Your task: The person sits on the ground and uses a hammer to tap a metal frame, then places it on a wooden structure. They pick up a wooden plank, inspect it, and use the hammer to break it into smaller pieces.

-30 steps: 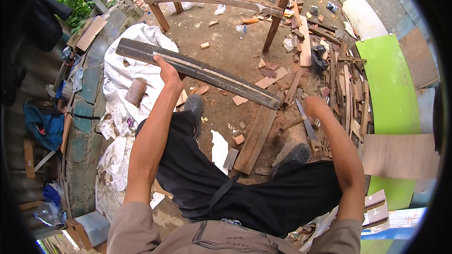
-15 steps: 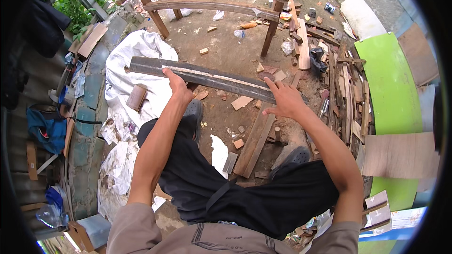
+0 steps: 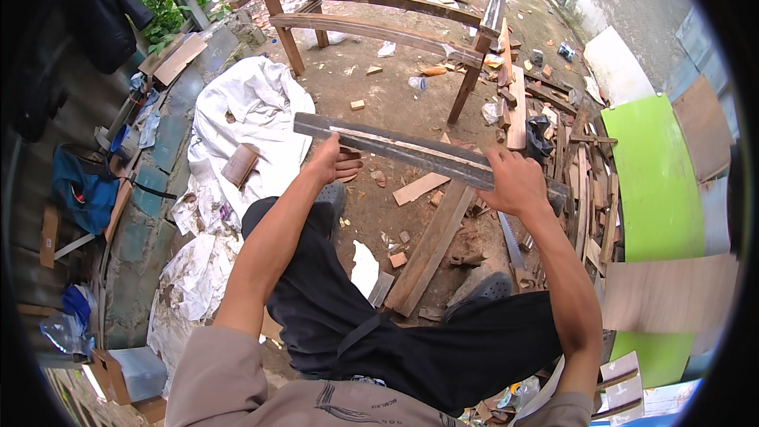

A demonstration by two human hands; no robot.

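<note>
Over littered ground (image 3: 395, 111), right hand (image 3: 516, 182) clutches dark plank (image 3: 411, 153), unclenched left hand (image 3: 334, 162) touches it (shirt (image 3: 348, 409) bears lettering)

You have two hands, a left hand (image 3: 334, 161) and a right hand (image 3: 515, 183), on one dark wooden beam (image 3: 415, 155) mid-frame, and two grey clogs (image 3: 492, 288) below. Count one saw blade (image 3: 510, 242) right of centre, one large wooden frame (image 3: 378, 39) at the top, one teal bag (image 3: 77, 194) far left, two brown plywood sheets (image 3: 668, 292) far right.

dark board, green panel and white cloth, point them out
Dark board (image 3: 411, 151): head view, mid-length on its long face.
Green panel (image 3: 655, 174): head view, on its broad upper face.
White cloth (image 3: 265, 119): head view, upper part.
</note>
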